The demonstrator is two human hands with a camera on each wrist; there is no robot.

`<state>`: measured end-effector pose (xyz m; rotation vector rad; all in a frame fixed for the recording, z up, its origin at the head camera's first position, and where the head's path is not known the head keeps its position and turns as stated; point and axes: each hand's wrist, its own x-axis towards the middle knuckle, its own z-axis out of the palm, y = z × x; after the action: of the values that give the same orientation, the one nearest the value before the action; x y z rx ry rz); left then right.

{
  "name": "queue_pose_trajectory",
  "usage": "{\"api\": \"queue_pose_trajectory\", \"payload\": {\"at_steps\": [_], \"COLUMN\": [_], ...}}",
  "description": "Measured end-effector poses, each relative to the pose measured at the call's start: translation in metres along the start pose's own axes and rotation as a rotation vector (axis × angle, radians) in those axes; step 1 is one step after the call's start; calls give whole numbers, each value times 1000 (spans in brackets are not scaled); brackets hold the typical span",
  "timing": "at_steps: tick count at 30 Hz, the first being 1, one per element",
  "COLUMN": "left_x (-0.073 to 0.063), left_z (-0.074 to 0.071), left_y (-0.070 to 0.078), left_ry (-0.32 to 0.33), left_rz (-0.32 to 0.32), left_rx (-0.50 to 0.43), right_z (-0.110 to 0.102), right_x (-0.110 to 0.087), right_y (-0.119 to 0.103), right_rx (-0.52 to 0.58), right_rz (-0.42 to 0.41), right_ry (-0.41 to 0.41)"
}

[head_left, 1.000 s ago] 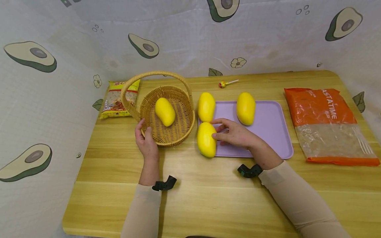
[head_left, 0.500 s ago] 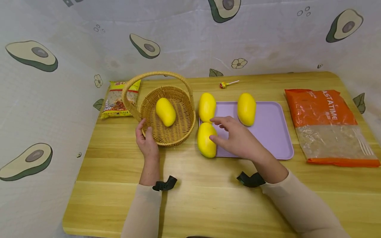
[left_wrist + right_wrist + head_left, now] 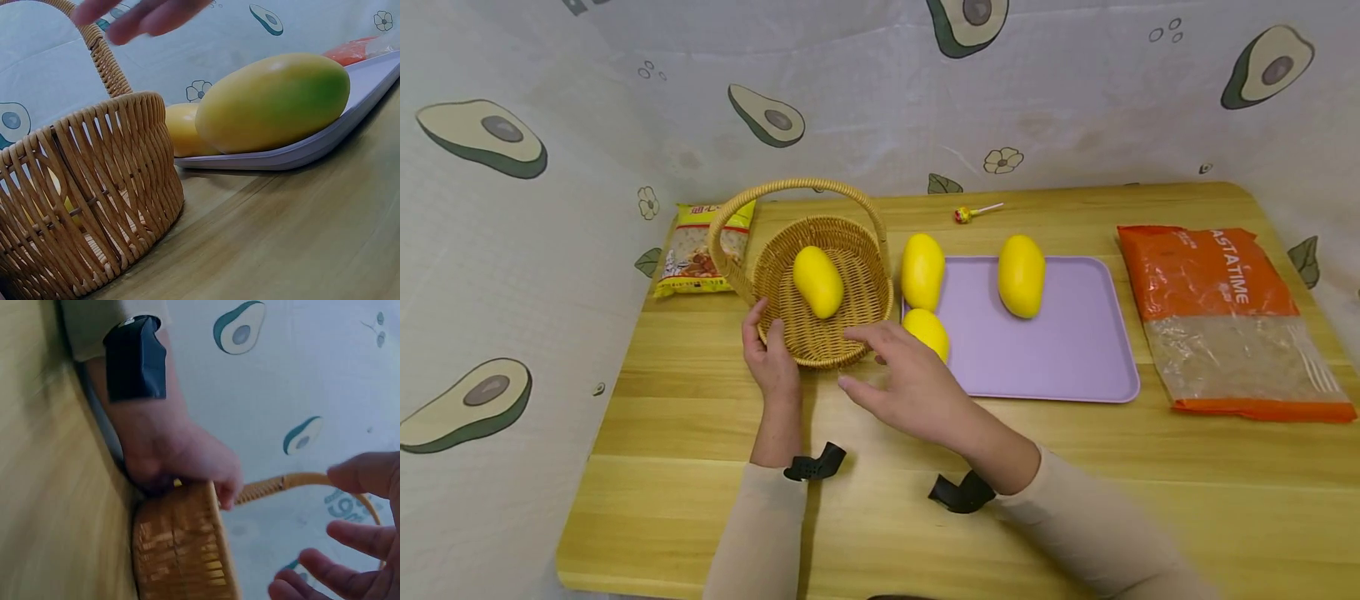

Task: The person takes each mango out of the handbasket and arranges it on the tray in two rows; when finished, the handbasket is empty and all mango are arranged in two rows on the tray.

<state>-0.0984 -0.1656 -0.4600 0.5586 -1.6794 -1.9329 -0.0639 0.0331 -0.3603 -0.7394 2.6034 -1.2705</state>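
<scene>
A round wicker basket (image 3: 886, 292) with a tall arched handle stands left of centre, one yellow mango (image 3: 817, 282) inside. My left hand (image 3: 772, 371) grips its near left side by the handle's base. My right hand (image 3: 913, 387), fingers spread and holding nothing, hovers between the basket's front rim and the lilac tray (image 3: 1075, 354). Along the tray's left edge lie two mangoes, a rear one (image 3: 922, 271) and a front one (image 3: 927, 331) partly hidden behind my right hand. Green tints the front mango's end (image 3: 312, 94) in the left wrist view. Another mango (image 3: 1021, 275) lies farther right on the tray.
Behind the basket's left side lies a yellow food packet (image 3: 700, 250). A lollipop (image 3: 964, 215) rests near the table's back edge. An orange and clear plastic bag (image 3: 1232, 325) lies at the right. Avocado-print curtains (image 3: 880, 100) hang behind and to the left.
My right hand has left the front mango on the tray and moved left and toward me, to the basket's front. My left hand and the basket stay put.
</scene>
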Motion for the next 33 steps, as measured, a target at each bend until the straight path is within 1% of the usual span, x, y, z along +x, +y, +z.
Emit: {"api": "queue_pose_trajectory", "payload": {"at_steps": [3, 7, 9, 11, 13, 16, 21, 27, 33], "left_x": [0, 0, -1, -1, -1, -1, 0, 1, 2], "left_z": [0, 1, 1, 1, 1, 0, -1, -1, -1], "left_y": [0, 1, 1, 1, 0, -1, -3, -2, -1], "left_ry": [7, 16, 13, 13, 11, 15, 22, 37, 31], "left_rz": [-4, -5, -1, 4, 9, 19, 30, 45, 48], "left_rx": [3, 29, 36, 41, 47, 61, 72, 63, 65], "right_z": [16, 33, 39, 44, 48, 53, 61, 70, 73], "right_x": [17, 44, 59, 72, 85, 101, 123, 140, 148], "right_y": [-6, -8, -7, -6, -5, -1, 6, 7, 8], "right_rx": [18, 13, 9, 4, -4, -24, -71, -123, -186], "right_rz": [-1, 38, 57, 81, 103, 151, 214, 277, 310], "right_ry": [87, 204, 244, 261, 257, 229, 192, 164, 145]}}
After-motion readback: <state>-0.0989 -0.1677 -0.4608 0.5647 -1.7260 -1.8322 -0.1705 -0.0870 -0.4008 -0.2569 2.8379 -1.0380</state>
